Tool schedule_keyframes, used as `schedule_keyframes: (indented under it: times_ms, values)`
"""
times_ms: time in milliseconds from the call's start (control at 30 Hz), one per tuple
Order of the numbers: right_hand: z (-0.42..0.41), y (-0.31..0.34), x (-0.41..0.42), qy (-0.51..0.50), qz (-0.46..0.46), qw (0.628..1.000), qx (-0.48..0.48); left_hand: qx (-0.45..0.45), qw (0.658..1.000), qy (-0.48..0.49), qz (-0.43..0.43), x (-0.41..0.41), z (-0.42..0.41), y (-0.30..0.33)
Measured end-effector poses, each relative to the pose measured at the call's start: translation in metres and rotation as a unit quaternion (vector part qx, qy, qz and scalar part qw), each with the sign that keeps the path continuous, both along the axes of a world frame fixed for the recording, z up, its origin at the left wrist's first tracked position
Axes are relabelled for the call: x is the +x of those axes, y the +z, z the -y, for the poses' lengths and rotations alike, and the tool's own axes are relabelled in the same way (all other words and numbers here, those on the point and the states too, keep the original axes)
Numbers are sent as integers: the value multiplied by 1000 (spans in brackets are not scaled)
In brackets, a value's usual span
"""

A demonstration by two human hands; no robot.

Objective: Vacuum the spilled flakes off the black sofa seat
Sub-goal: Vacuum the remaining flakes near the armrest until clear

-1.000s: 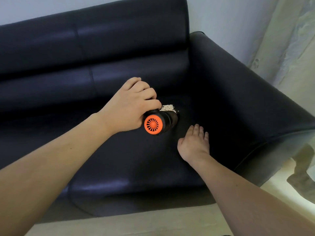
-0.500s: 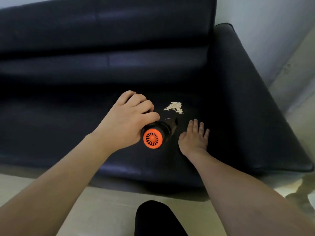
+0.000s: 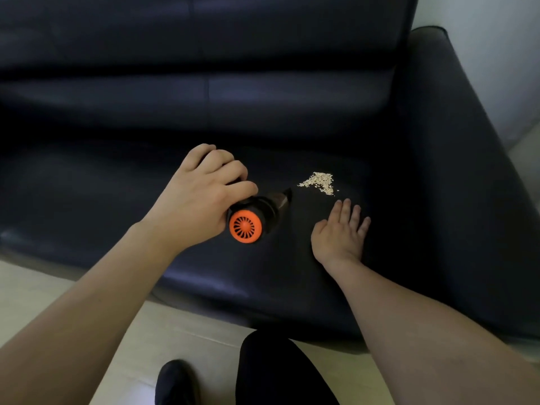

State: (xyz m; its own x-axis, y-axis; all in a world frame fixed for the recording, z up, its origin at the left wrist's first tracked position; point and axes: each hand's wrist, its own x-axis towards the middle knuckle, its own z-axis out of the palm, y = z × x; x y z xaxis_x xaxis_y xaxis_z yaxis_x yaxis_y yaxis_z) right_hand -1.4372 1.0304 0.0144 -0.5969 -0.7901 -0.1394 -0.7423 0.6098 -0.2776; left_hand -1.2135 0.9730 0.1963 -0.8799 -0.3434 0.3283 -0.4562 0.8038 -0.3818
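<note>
While most of the head view is taken up by the black sofa (image 3: 292, 118), its seat (image 3: 87, 185) spreads across the middle, with the padded backrest above and the right armrest (image 3: 444, 135) running down the right side. Pale floor (image 3: 163, 340) shows below the seat's front edge, where a dark-clothed knee (image 3: 280, 372) and a dark shoe (image 3: 175, 384) sit. On the seat, the left hand (image 3: 195, 200) has its fingers curled round a small black handheld vacuum (image 3: 257, 214) with an orange vented rear cap; the nozzle points toward the flakes, just short of them. The right hand (image 3: 340, 232) lies flat on the seat, fingers straight and holding nothing, just below the flakes. A small pale heap of flakes (image 3: 320, 182) lies on the seat, between nozzle and armrest. No writing or brand can be read anywhere.
</note>
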Motion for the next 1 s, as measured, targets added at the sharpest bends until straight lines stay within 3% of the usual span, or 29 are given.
schedule_keyframes:
  times_ms: [1000]
  values:
    - [0, -5, 3, -55, -20, 998, -22, 6, 999, -32, -5, -38, 16, -5]
